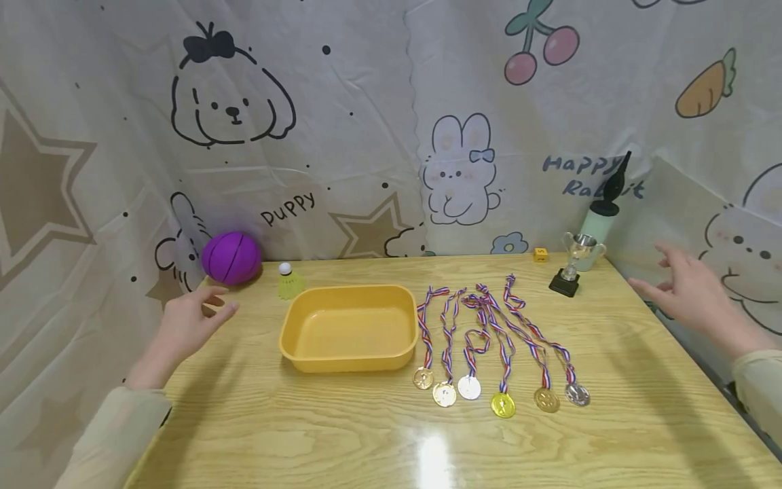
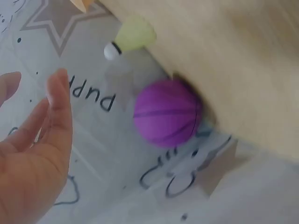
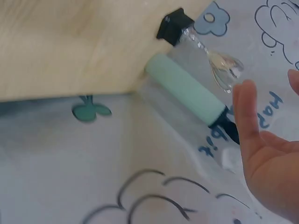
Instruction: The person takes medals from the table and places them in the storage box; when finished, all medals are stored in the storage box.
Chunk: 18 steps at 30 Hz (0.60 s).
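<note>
My left hand [image 1: 189, 324] hovers over the table's left side with loosely bent fingers and nothing in them. Nearest to it is a purple ball [image 1: 232, 258] with dark seams, also in the left wrist view [image 2: 168, 113]. Over the right edge, my right hand [image 1: 693, 292] is raised, its fingers relaxed and holding nothing. Close by stand a silver trophy cup [image 1: 577, 255] on a black base and a pale green cylinder [image 3: 187, 88] with a black tapered top. Between the hands lie a yellow basin [image 1: 348, 363] and several medals, among them a bright gold medal [image 1: 503, 405], on striped ribbons.
A yellow-green shuttlecock [image 1: 290, 282] stands behind the basin's left end. At the back right is a small orange cube [image 1: 540, 255]. A printed cloth [image 1: 366, 136] hangs round the back and sides of the wooden table [image 1: 342, 435].
</note>
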Each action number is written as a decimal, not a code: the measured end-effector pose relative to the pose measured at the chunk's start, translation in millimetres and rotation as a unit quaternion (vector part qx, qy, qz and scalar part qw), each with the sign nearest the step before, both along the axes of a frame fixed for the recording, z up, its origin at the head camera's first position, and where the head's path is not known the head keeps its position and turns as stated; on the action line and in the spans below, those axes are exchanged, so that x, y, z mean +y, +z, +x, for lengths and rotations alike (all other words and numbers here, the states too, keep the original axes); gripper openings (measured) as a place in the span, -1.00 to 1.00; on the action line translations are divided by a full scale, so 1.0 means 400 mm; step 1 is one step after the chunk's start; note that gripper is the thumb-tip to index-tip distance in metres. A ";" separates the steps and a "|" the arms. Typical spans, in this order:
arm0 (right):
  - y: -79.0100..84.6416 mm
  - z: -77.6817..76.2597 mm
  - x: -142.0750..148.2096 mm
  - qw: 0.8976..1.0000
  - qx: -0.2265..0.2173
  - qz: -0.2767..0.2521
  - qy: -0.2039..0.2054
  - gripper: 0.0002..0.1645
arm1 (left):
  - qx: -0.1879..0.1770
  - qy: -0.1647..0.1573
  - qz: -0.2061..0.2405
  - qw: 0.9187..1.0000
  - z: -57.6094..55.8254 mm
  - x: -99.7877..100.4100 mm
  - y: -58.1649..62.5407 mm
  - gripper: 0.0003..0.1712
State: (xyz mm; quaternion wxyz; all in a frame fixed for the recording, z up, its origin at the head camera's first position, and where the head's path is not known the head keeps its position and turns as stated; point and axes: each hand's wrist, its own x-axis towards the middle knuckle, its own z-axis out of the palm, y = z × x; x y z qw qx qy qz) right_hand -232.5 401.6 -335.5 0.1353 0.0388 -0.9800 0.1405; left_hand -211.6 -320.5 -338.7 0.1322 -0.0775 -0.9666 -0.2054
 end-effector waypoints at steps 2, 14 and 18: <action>-0.008 0.000 0.002 0.999 -0.029 -0.029 0.002 0.03 | -0.038 0.007 0.039 0.998 -0.004 0.000 -0.012 -0.39; -0.109 0.007 -0.047 0.962 -0.192 -0.192 0.030 -0.03 | -0.210 -0.003 0.256 0.944 -0.025 0.026 -0.084 -0.40; -0.158 0.013 -0.064 0.947 -0.233 -0.218 0.029 -0.04 | -0.248 -0.009 0.288 0.925 -0.033 0.038 -0.113 -0.43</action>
